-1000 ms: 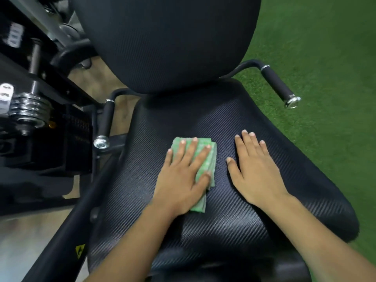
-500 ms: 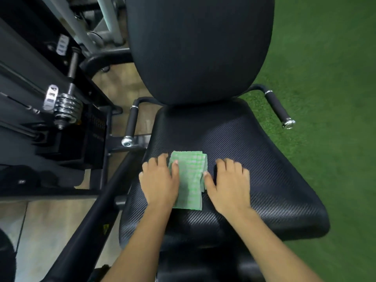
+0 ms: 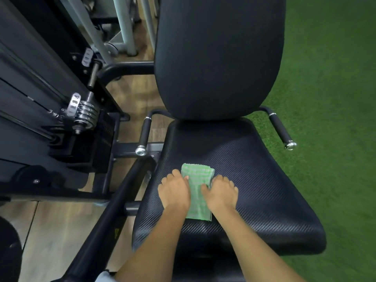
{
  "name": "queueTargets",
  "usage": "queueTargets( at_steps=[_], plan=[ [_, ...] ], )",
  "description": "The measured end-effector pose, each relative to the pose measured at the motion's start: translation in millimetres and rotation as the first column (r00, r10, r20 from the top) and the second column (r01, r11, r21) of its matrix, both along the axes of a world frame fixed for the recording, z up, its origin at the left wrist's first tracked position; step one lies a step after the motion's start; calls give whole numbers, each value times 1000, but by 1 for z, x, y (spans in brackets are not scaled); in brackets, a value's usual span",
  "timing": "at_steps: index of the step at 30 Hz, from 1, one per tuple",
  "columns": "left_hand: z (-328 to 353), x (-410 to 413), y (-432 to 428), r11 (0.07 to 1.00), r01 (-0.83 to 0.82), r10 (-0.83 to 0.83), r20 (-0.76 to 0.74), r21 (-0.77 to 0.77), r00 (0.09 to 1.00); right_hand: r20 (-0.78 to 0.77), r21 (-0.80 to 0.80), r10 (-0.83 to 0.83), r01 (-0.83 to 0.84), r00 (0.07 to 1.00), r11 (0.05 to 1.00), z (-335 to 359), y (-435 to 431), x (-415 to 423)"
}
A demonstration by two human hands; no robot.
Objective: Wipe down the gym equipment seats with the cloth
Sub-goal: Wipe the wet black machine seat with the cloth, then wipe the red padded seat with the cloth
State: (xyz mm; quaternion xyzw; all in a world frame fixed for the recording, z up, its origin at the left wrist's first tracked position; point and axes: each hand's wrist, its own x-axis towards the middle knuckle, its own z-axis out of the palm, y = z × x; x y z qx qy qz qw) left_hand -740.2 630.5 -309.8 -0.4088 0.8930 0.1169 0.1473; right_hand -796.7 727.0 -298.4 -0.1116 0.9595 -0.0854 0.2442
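Observation:
A folded green checked cloth (image 3: 198, 180) lies on the left-front part of the black textured seat (image 3: 254, 180) of a gym machine. My left hand (image 3: 175, 190) sits on the cloth's left edge, fingers curled and the thumb on the fabric. My right hand (image 3: 220, 192) holds the cloth's right edge the same way, thumb on the cloth. Both hands cover the cloth's middle edges. The black backrest (image 3: 217, 58) rises behind the seat.
Black side handles with chrome ends stand left (image 3: 143, 137) and right (image 3: 281, 131) of the seat. A weight stack with chrome plates (image 3: 85, 115) and black frame bars (image 3: 114, 210) fill the left, over wooden floor. Green turf (image 3: 329, 98) lies to the right.
My left hand slid off the top of the cloth to its left edge. My right hand moved in from the bare seat to its right edge. Both hands' fingers curled. The view pulled back.

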Motion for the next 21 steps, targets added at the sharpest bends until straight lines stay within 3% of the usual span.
queueTargets(
  at_steps=[5,11,21],
  plan=[
    [10,5,1,996,-29,41,-141,88,989,9,-143,-16,17,1000,990,10,-6,7],
    [43,27,1,956,-74,187,-392,285,901,46,-348,-4,20,999,937,34,1,20],
    [108,90,7,957,-124,238,-465,263,853,-47,-463,143,-148,989,874,98,12,69]
  ],
)
